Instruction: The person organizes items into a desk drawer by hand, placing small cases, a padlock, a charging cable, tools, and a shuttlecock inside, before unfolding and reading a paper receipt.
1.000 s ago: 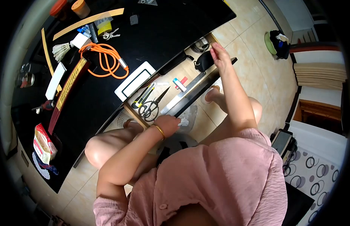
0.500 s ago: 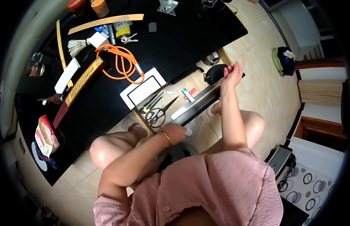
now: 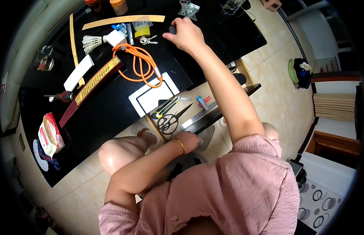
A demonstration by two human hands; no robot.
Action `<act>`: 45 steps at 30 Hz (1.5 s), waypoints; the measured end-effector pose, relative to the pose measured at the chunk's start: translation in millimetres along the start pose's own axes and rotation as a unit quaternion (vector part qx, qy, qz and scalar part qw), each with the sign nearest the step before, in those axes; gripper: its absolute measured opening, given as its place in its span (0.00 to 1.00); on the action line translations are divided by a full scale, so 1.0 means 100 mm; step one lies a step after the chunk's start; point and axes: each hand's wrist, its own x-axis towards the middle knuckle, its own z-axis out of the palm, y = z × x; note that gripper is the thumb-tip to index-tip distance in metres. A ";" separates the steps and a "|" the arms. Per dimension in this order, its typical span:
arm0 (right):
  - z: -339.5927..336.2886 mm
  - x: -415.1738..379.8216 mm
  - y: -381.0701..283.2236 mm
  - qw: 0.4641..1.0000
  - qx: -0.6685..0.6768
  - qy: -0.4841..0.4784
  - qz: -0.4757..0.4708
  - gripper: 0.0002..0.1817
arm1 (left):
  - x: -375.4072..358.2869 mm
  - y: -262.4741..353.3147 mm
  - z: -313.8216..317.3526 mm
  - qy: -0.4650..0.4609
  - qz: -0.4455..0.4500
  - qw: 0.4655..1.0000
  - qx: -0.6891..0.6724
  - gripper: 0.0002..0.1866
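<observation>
I have the right hand (image 3: 189, 36) out over the black tabletop (image 3: 111, 113), at the small grey piece (image 3: 173, 29). Its fingers are bent and part way open, thumb on the near side and fingertips on the far side, with the piece between them; from here I cannot tell whether they grip it or only touch it. The piece lies between the keys (image 3: 148, 40) and the clear packets (image 3: 190, 11).

My left hand (image 3: 187, 141), with the gold bracelet (image 3: 180, 145) on its wrist, is down at the near end of the open drawer (image 3: 250, 79). Its fingers are curled at the front panel, but their tips are hidden, so I cannot tell how tightly they close. Just beside it in the drawer I see the scissors (image 3: 168, 123), with the yellow and black cutter (image 3: 166, 108) next to them. The blue and white stick (image 3: 202, 102) rests across a red one (image 3: 207, 99), and the black case (image 3: 239, 79) lies toward the other end, partly behind the right forearm.

On the tabletop, the white panel (image 3: 154, 94) lies at the edge by the drawer. The orange cable (image 3: 141, 65) is looped beside it, one loop lying over its corner. The yellow tape roll (image 3: 142, 32) sits just beside the keys.
</observation>
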 end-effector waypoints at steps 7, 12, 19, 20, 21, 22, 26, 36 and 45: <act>-0.24 -0.10 0.34 0.969 0.229 -0.064 0.071 0.23 | 0.01 0.06 -0.09 -0.047 -0.020 0.999 0.011 0.10; -1.08 -1.07 0.68 0.819 0.518 -0.192 0.152 0.21 | 0.02 0.02 -0.01 -0.024 -0.012 1.000 0.016 0.10; -0.64 -2.04 1.55 0.887 0.222 -0.331 0.234 0.21 | 0.05 -0.01 0.04 -0.033 -0.007 0.999 0.026 0.11; -0.42 -2.05 1.68 0.895 0.168 -0.341 0.235 0.22 | 0.06 -0.02 0.06 -0.029 -0.008 0.999 0.022 0.11; -0.23 -2.08 1.79 0.900 0.115 -0.351 0.233 0.24 | 0.06 -0.02 0.05 -0.030 -0.007 0.999 0.025 0.11; -0.08 -2.16 1.87 0.901 0.117 -0.349 0.232 0.24 | 0.06 -0.02 0.04 -0.034 -0.009 0.999 0.022 0.10; 0.14 -2.18 1.88 0.965 0.013 -0.170 0.197 0.24 | 0.04 0.01 -0.04 -0.049 -0.023 0.998 0.023 0.10; -0.90 -1.43 0.20 0.929 0.326 0.015 0.174 0.08 | 0.00 0.01 0.00 -0.010 0.009 1.000 0.019 0.10; -0.22 -0.25 -0.50 0.980 0.190 0.019 -0.058 0.10 | 0.00 0.07 -0.05 -0.041 -0.023 0.998 0.044 0.10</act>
